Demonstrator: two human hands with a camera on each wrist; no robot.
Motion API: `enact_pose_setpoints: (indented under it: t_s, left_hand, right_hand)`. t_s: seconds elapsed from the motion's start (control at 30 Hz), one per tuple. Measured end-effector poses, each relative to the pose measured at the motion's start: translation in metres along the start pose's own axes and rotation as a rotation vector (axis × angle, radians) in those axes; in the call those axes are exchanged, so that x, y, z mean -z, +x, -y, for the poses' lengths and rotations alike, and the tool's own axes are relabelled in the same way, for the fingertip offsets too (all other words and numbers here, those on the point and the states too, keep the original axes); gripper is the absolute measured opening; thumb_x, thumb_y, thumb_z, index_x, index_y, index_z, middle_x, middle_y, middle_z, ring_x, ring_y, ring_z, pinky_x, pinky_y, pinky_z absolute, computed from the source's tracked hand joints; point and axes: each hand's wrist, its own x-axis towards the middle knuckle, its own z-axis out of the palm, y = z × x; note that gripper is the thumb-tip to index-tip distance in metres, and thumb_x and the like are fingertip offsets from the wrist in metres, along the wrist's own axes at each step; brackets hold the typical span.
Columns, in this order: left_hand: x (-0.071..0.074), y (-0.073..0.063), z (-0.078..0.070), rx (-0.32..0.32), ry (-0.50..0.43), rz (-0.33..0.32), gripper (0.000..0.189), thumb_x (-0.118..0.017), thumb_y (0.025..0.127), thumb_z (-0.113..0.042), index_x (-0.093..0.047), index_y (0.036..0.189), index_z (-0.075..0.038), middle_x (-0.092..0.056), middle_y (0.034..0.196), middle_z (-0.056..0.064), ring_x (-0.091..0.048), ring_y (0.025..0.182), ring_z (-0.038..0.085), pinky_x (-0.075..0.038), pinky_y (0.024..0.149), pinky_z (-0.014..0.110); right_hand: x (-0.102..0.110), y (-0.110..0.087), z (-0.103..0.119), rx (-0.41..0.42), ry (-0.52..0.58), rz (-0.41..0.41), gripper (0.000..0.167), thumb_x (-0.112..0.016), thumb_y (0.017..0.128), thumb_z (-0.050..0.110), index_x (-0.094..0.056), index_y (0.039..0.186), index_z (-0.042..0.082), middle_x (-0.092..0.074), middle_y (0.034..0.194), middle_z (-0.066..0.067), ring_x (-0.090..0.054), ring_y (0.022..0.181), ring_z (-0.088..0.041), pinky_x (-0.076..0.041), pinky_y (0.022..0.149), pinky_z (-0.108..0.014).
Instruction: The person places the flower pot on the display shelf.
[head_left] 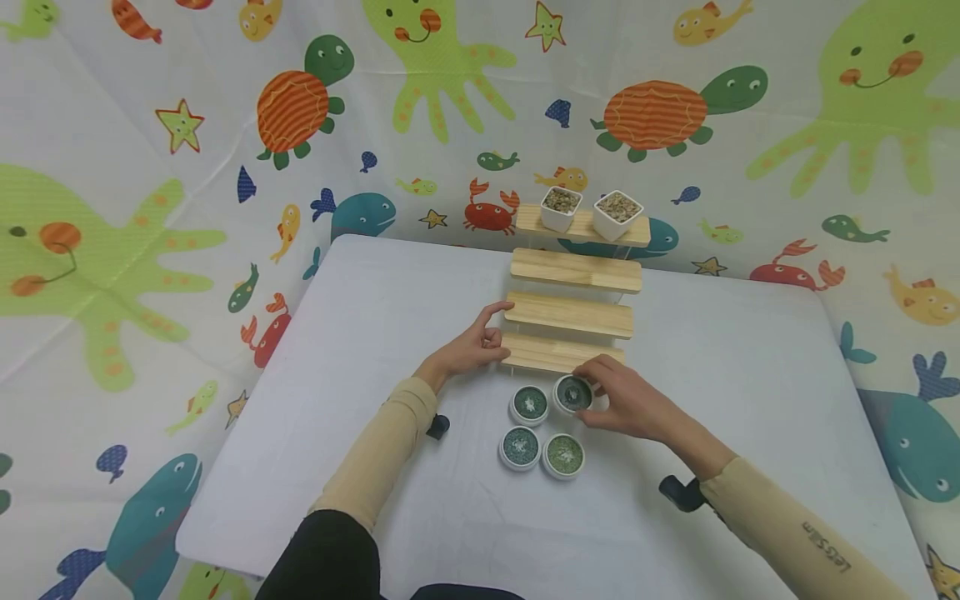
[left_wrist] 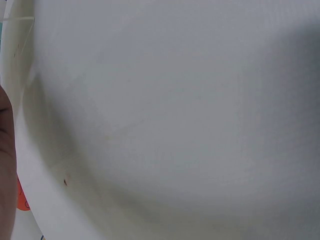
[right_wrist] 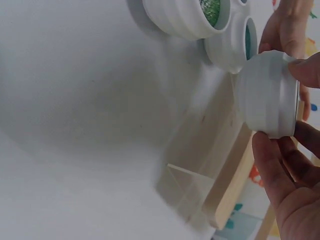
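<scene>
My right hand [head_left: 626, 398] pinches a small round white pot [right_wrist: 267, 95] with a dark green filling between thumb and fingers. It is just in front of the lowest board of a tiered wooden shelf [head_left: 573, 312]; in the right wrist view it appears raised off the table. My left hand [head_left: 474, 343] holds the shelf's left end, index finger at one board and thumb at the lowest; its other fingers are curled. Near the right hand stand a dark green pot [head_left: 530, 404], a blue-green pot [head_left: 520, 447] and a lighter green pot [head_left: 564, 456].
Two square white pots with brownish granular filling, a left one [head_left: 560, 208] and a right one [head_left: 618, 213], stand on the top board. Clear supports [right_wrist: 187, 175] carry the boards. Behind the white table [head_left: 360, 333] hangs a curtain [head_left: 465, 75] with sea animals.
</scene>
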Motion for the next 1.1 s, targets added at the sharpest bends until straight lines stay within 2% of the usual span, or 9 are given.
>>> enact_pose_setpoints:
  t_s: [0.77,1.1]
  left_hand:
    - [0.000,0.000,0.000,0.012,0.008,-0.004,0.079,-0.062,0.092,0.000,-0.018,0.152,-0.027,-0.034,0.074,0.000,-0.033,0.059,0.010,-0.032,0.054,0.025]
    - [0.000,0.000,0.001,0.006,0.008,-0.007,0.079,-0.062,0.092,0.001,-0.019,0.151,-0.027,-0.034,0.074,0.000,-0.033,0.059,0.010,-0.032,0.055,0.025]
  right_hand:
    - [0.049,0.021,0.003,-0.029,0.007,-0.073,0.049,-0.080,0.077,0.013,-0.059,0.119,-0.001,-0.057,0.113,-0.013,-0.062,0.100,-0.028,-0.054,0.081,-0.040]
    - [0.060,0.029,0.005,-0.041,0.013,-0.092,0.049,-0.079,0.079,0.016,-0.059,0.120,-0.003,-0.058,0.115,-0.015,-0.061,0.101,-0.028,-0.054,0.082,-0.041]
